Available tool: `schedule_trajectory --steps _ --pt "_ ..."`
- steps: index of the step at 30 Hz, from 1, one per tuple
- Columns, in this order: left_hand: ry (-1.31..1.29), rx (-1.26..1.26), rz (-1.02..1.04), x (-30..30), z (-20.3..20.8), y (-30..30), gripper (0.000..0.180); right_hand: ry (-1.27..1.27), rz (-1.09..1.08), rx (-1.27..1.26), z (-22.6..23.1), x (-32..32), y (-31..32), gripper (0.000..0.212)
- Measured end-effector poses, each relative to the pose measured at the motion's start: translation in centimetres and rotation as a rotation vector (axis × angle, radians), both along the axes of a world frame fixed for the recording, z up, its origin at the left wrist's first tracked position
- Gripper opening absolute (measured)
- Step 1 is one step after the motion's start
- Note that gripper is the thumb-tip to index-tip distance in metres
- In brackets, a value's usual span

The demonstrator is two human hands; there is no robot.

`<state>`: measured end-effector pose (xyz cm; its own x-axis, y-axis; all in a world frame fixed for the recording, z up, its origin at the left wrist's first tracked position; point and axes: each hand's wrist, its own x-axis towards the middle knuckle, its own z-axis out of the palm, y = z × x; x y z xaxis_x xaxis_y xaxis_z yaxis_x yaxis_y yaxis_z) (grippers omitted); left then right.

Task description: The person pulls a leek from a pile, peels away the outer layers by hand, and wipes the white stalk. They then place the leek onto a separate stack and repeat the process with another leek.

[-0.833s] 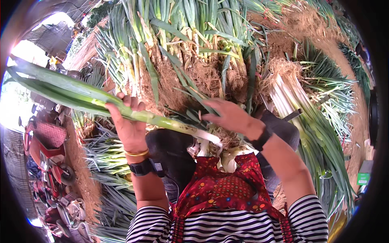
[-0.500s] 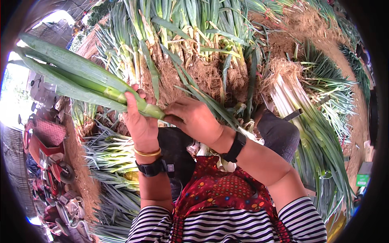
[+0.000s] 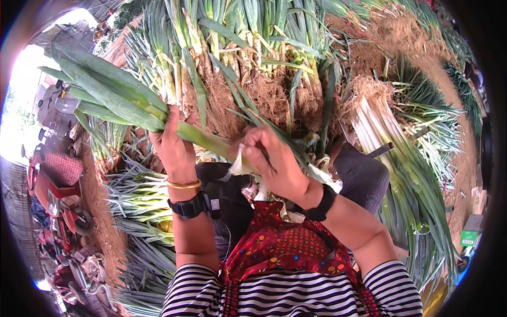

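A thick leek (image 3: 203, 138) lies slantwise in front of me, its broad green leaves fanning to the upper left. My left hand (image 3: 174, 150) is closed round it just below the leaves. At the stem's lower end, partly smeared by motion, my right hand (image 3: 277, 166) has its fingers curled in a pinch. A pale strip of outer leaf layer (image 3: 242, 162) hangs from those fingers beside the stem. The leek's root end is hidden behind the right hand.
Upright leeks with brown roots (image 3: 266, 100) stand in a row ahead. A bundle of white-stemmed leeks (image 3: 377, 127) lies to the right, near my dark-trousered knee (image 3: 362, 174). More leeks (image 3: 145, 198) are piled at left; beyond them stands a red scooter (image 3: 60, 193).
My right hand has moved right and down along the stem, drawing out a pale strip. More of the stem shows between my hands. The leek's leaves have shifted a little right.
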<state>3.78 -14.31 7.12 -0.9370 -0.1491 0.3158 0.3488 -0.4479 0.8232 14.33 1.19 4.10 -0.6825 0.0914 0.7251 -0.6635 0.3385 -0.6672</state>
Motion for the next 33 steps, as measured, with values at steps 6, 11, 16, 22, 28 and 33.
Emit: schedule_trajectory --steps 6,11,16,22,28,33 --pt "-0.089 -0.006 0.176 -3.9 -1.6 -4.0 0.027 -0.57 0.297 -0.243 -1.2 1.9 2.5 0.011" --pt "-0.081 -0.007 0.187 -5.9 -0.1 -7.8 0.014 -0.769 0.101 0.022 -5.9 6.2 7.1 0.014" --pt "-0.13 0.076 0.194 -8.2 1.3 -11.1 0.013 -0.891 0.094 0.012 -5.7 9.6 8.9 0.018" --pt "-0.145 0.076 0.206 -9.3 2.1 -12.2 0.014 -0.917 -0.079 0.748 -3.6 10.5 8.3 0.024" --pt "-0.115 0.056 0.193 -11.7 3.8 -18.2 0.01 -0.886 -0.048 0.823 -4.7 12.7 12.3 0.026" --pt "-0.045 0.041 0.273 -10.2 4.1 -18.2 0.009 -0.982 -0.004 0.877 -2.7 11.0 11.8 0.049"
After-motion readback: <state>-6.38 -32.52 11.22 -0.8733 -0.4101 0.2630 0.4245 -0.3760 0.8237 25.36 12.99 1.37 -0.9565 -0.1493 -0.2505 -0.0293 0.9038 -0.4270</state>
